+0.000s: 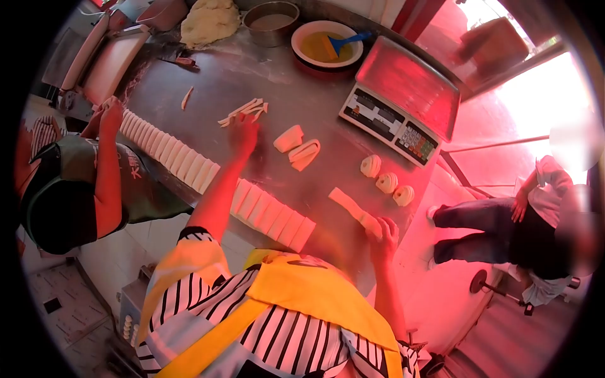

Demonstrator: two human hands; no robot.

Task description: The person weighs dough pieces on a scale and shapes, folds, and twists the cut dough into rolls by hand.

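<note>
A flat dough strip point(348, 205) lies on the metal table, and my right hand point(383, 238) grips its near end with bent fingers. Farther left, my left hand point(243, 135) is at a small pile of thin dough strips point(252, 108), its fingers bunched on their near ends. Two folded dough pieces point(288, 138) rest between my hands. Three coiled dough rolls point(386, 183) sit near the right edge. Along the front edge runs a row of sliced dough strips point(272, 217), passing under my left forearm.
A digital scale point(397, 126) stands at the back right. Beside it are a bowl of yellow liquid point(313, 47) with a blue brush point(343, 41), a metal pan point(271, 36) and a dough mass point(210, 22). A co-worker point(108, 170) handles the row's far left end. Another person point(504, 227) stands at right.
</note>
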